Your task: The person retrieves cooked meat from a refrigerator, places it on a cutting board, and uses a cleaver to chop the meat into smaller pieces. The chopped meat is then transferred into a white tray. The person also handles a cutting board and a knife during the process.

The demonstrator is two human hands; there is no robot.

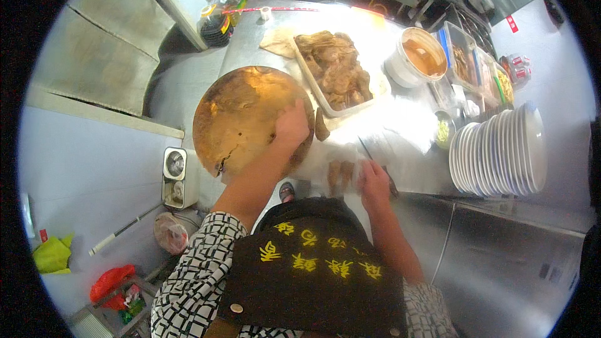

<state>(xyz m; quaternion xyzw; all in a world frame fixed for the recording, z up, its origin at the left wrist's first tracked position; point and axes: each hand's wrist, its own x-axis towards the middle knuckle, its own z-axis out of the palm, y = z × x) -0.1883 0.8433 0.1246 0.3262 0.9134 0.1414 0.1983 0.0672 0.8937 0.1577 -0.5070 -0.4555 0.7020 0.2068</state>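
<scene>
My left hand (293, 124) is over the right side of a round wooden chopping block (241, 112), its fingers curled down; what they hold, if anything, is hidden. In front of me my right hand (374, 178) grips the edge of a clear plastic bag (348, 161) with brown pieces of meat (340, 176) inside. A dark, thin knife-like blade (365, 148) lies beside that hand, partly hidden. Beyond my hands, a white tray (330, 111) is heaped with brown cooked meat (335, 69). One brown piece (322, 125) lies between the block and the tray.
A white bucket (400, 72) of orange-brown liquid stands right of the tray, with clear food containers (460, 56) farther right. White plates (494, 153) stand in a row at the table's right. A pale cloth (278, 42) lies behind the block; bottles (216, 28) stand at far left.
</scene>
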